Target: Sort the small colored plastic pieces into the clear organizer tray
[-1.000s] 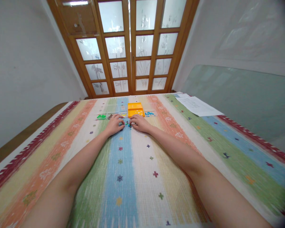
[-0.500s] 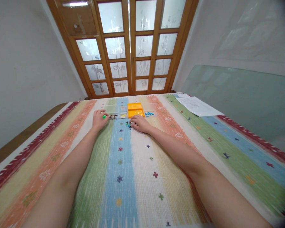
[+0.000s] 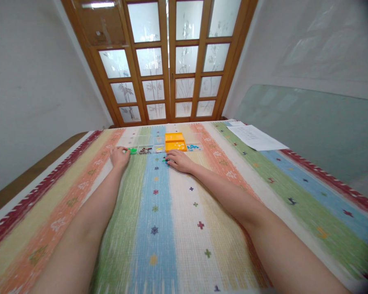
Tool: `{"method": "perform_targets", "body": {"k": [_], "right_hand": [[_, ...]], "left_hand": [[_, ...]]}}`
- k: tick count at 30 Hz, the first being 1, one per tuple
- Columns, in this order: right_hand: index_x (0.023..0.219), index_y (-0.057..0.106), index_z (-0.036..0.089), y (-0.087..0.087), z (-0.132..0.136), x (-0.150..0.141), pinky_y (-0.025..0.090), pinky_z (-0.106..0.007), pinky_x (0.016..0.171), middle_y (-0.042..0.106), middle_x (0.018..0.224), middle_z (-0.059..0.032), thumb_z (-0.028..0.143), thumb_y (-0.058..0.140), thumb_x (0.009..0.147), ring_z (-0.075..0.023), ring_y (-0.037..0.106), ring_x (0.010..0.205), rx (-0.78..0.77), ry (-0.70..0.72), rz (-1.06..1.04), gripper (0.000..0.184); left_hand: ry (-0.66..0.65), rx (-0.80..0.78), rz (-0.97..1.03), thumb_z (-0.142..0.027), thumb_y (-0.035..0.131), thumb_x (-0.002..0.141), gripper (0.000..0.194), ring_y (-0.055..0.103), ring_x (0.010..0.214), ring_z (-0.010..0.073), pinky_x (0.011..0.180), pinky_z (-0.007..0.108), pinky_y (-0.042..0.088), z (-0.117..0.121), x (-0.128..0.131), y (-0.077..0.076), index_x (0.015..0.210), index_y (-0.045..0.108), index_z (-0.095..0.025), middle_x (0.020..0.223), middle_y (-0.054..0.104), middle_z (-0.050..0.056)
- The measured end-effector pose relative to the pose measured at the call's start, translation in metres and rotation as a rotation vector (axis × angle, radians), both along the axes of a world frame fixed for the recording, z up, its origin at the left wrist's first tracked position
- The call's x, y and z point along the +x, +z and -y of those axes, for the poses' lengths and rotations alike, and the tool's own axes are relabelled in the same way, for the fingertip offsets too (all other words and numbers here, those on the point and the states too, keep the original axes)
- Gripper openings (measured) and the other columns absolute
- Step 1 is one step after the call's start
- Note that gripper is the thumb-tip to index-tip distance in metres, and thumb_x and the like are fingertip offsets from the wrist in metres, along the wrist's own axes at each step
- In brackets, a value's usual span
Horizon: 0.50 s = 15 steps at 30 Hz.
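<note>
Far out on the striped cloth, my left hand (image 3: pixel 119 156) rests with its fingers curled, just left of a small heap of green pieces (image 3: pixel 133 151); whether it holds anything is too small to see. My right hand (image 3: pixel 177 159) lies over a little cluster of mixed coloured pieces (image 3: pixel 164 160), fingers bent down onto them. Behind the hands runs a row of small heaps: dark pieces (image 3: pixel 145 150), yellow pieces (image 3: pixel 159 149) and blue pieces (image 3: pixel 193 146). An orange tray (image 3: pixel 175 142) stands in that row.
The striped cloth (image 3: pixel 171 228) covers the whole table. Sheets of white paper (image 3: pixel 255 136) lie at the far right. Wooden doors with frosted panes (image 3: pixel 168 65) stand beyond the table's far edge. A glass panel (image 3: pixel 309 126) leans along the right wall.
My left hand has moved left, from the mixed cluster beside my right hand over to the green heap and past it. My right hand has stayed at the cluster.
</note>
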State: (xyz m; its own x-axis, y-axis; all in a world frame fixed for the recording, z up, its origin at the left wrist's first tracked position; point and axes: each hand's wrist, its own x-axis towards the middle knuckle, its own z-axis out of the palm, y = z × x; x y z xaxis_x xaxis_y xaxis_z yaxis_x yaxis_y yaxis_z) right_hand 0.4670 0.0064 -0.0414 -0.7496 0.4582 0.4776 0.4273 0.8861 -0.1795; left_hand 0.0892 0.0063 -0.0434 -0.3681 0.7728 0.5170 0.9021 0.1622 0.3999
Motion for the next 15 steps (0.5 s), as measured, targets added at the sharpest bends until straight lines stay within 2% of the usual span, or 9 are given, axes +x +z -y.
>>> {"method": "perform_targets", "body": {"k": [5, 9, 12, 15], "right_hand": [[0.107, 0.075, 0.021, 0.0, -0.002, 0.001, 0.044, -0.043, 0.106, 0.069, 0.122, -0.0106, 0.022, 0.058, 0.1, -0.0257, 0.058, 0.118, 0.01, -0.035, -0.03, 0.019], [0.1, 0.075, 0.021, -0.002, -0.003, 0.002, 0.044, -0.042, 0.103, 0.07, 0.116, -0.0098, 0.017, 0.062, 0.095, -0.0254, 0.059, 0.114, -0.009, -0.053, -0.056, 0.015], [0.097, 0.075, 0.021, -0.002, -0.004, 0.002, 0.045, -0.041, 0.102, 0.07, 0.114, -0.0093, 0.016, 0.063, 0.094, -0.0249, 0.059, 0.112, -0.032, -0.045, -0.07, 0.013], [0.096, 0.075, 0.022, -0.001, -0.004, 0.003, 0.045, -0.04, 0.101, 0.069, 0.115, -0.0089, 0.016, 0.065, 0.094, -0.0244, 0.059, 0.112, -0.046, -0.014, -0.088, 0.012]], "left_hand": [[0.002, -0.007, 0.02, -0.038, 0.059, 0.088, 0.024, 0.051, 0.118, 0.0343, 0.108, 0.051, 0.04, 0.0, -0.001, -0.003, 0.096, 0.075, -0.022, 0.112, 0.065, 0.013], [-0.024, -0.002, 0.033, -0.037, 0.059, 0.088, 0.023, 0.051, 0.118, 0.0349, 0.106, 0.052, 0.042, 0.002, 0.006, 0.001, 0.095, 0.074, -0.022, 0.112, 0.065, 0.013], [-0.105, 0.017, -0.017, -0.034, 0.059, 0.089, 0.021, 0.051, 0.119, 0.0346, 0.106, 0.052, 0.042, 0.005, 0.021, 0.007, 0.096, 0.074, -0.023, 0.117, 0.065, 0.013], [-0.242, 0.052, -0.086, -0.031, 0.06, 0.09, 0.019, 0.05, 0.122, 0.034, 0.107, 0.052, 0.041, 0.009, 0.045, 0.012, 0.097, 0.075, -0.022, 0.123, 0.064, 0.013]]}}
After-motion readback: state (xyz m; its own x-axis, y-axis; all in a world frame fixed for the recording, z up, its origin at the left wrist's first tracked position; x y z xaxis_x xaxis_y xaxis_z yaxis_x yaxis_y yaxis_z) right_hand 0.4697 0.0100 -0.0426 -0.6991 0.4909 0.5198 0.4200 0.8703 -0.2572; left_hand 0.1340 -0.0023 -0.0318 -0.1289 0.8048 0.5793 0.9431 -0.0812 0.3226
